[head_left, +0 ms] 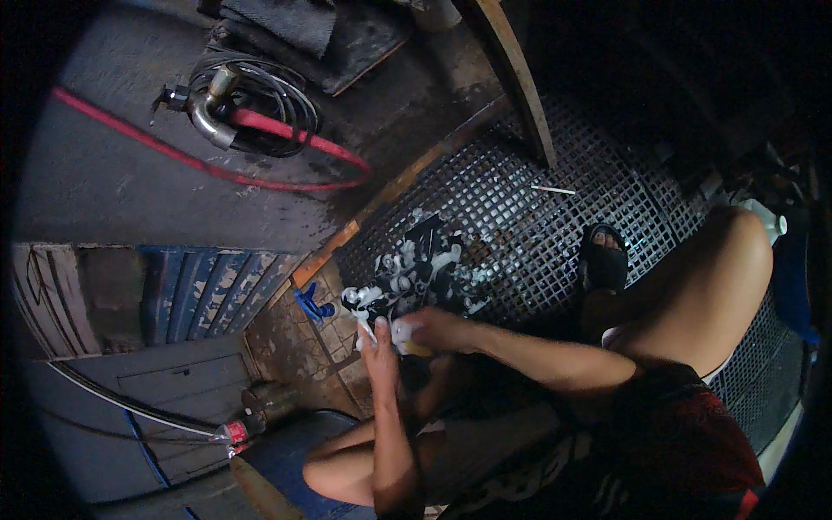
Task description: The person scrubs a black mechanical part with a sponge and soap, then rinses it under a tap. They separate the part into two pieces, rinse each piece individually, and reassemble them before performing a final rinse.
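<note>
Forearms (pixel 546 357) converging, the left hand (pixel 379 351) and right hand (pixel 438 330) nearly meet, their grip impossible to tell, with foam-covered black material (pixel 423 257) just on their far side.

Overall exposure: dim and uneven; the light source is out of view. Brightest areas: the foam (pixel 446 258), where fine detail is weak, and small glints on the grating (pixel 546 217). The tap (pixel 212 117) shows narrow metallic highlights. The raised knee (pixel 737 243) is moderately lit; the shirt (pixel 555 433) sinks into shadow, its folds hard to read. Upper right: near black, contents illegible. Fisheye distortion: marked; the pale slats (pixel 48 290) bend toward the left rim. Dark vignetting fills the corners. Finger outlines on both hands (pixel 379 351) are soft.
</note>
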